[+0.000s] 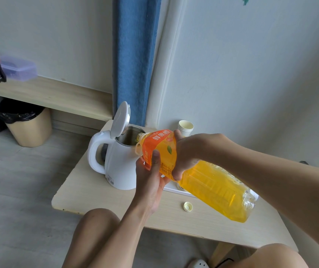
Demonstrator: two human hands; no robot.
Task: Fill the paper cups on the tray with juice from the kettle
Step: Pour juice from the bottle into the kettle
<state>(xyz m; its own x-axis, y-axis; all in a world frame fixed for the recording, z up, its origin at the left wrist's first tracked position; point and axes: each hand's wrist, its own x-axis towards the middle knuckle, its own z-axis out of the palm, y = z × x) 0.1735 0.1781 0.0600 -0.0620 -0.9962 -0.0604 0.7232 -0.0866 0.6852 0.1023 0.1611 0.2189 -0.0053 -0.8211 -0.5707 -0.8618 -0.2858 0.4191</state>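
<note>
Nearest you, the cap [188, 206] lies loose on the bench [96, 194]. Your right hand [185, 153] wraps over the juice bottle [212, 182] at its label, and your left hand [152, 176] cups it from beneath, thumb pressed on. Nearly full, it is likely heavy, with thin walls that give, so grip near the shoulder. Its mouth sits over the open kettle [120, 163]. Beyond stand stacked paper cups [185, 128].

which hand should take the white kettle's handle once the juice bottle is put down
Probably left: the white plastic kettle has its handle on the left side, nearest the left hand. The right hand wraps the orange-labelled juice bottle farther right.
</note>
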